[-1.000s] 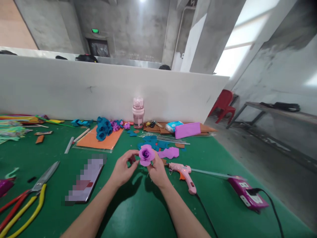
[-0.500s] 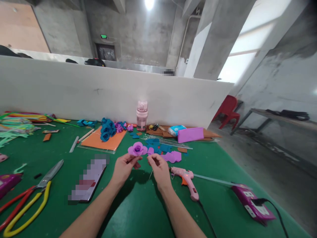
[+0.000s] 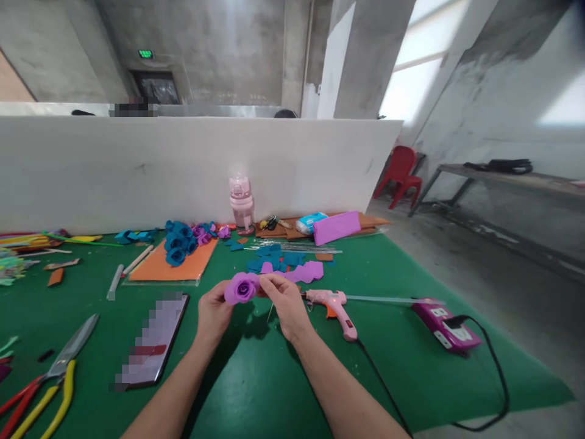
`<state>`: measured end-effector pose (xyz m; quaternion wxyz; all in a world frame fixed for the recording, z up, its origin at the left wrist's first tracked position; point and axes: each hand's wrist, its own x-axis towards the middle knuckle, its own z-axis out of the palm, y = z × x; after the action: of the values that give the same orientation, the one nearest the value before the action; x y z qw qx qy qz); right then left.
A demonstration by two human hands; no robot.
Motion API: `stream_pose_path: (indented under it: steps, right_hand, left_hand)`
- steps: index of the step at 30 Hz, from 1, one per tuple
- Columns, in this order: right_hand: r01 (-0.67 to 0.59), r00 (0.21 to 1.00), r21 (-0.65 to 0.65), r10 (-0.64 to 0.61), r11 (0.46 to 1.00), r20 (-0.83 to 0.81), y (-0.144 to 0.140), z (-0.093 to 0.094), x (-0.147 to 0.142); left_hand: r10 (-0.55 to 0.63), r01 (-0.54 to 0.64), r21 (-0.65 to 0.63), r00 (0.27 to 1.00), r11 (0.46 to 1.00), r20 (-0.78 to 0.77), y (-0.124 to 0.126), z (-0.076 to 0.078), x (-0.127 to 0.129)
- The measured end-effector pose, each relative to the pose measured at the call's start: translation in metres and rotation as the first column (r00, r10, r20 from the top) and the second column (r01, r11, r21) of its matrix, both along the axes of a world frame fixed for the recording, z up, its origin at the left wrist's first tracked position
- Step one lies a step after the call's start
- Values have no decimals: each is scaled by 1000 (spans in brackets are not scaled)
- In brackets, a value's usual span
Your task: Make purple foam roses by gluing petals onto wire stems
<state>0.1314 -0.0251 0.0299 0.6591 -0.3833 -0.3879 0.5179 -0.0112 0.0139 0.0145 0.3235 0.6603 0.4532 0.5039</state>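
Purple flower, one: above green tabletop, between my left hand and right hand, face now tilted toward me; half second ago faced more upward, right fingertips apart from it. Left: fingers closed on flower's left side, partly hidden behind it. Right: thumb and fingertips closed together, apparently pinching flower's right edge. Change suggests both hands now share edge handling. Thin strand: below right hand, upper end hidden. Glue gun: just right, untouched.
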Motion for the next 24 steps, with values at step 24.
stream_pose_path:
  steps: [24]
  right_hand:
    - [-5,978,-86,-13,996,-209,2,0,-1]
  left_hand:
    - [31,-33,-13,991,999,-129,3,-10,1]
